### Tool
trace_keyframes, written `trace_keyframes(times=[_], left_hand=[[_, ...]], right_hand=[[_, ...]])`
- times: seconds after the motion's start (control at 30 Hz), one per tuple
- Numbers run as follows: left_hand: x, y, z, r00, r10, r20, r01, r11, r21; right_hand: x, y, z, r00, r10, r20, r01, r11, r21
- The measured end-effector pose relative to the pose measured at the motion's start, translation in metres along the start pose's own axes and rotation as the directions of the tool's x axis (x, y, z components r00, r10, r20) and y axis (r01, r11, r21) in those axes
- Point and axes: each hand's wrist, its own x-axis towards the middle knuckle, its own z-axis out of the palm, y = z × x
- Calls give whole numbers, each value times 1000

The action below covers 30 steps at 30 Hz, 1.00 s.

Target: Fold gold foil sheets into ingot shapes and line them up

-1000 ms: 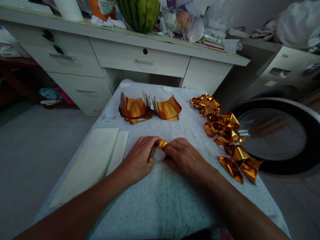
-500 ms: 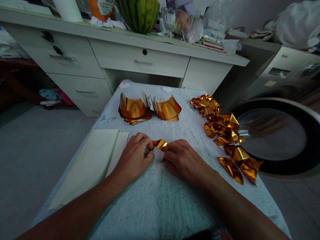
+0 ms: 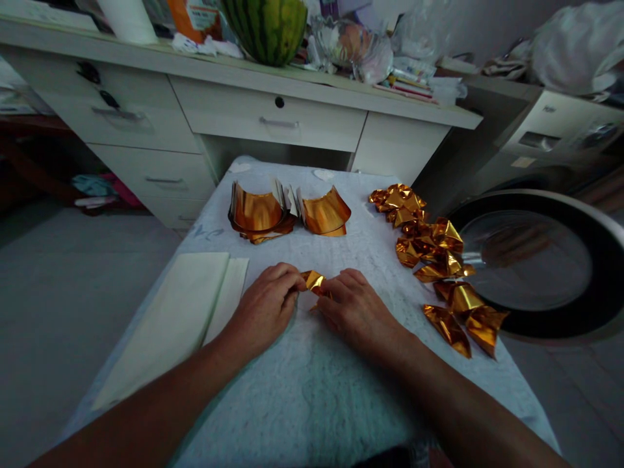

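Working over a pale blue, cloth-covered desk [image 3: 312, 396], with flat cream paper sheets [image 3: 170, 318] at left, folded shiny gold foil shapes [image 3: 451, 240] at right and curved gold-faced paper stacks [image 3: 260, 212] at the far side. With left hand [image 3: 266, 304] and right hand [image 3: 361, 311], fingers pressed together, pinching opposite ends of a small folded gold foil piece [image 3: 314, 281] at mid-desk. Best to crease lightly, without tugging, to avoid tearing.
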Motion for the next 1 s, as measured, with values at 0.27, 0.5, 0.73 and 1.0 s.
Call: trace_keyframes(times=[0.27,0.5,0.73,1.0], left_hand=[[-4,6,-4,998,-57,9,57,997,-46],[-6,5,0,994,-110,-7,110,994,-29],[-2,4,3,999,12,-42,-7,993,122],[-4,-1,6,982,179,-67,-162,964,210]], right_hand=[[3,16,-5,996,87,-8,-84,978,190],[0,30,-1,992,122,-17,-113,954,277],[0,32,-1,989,143,-29,-126,937,327],[-1,28,-7,985,170,25,-168,917,362]])
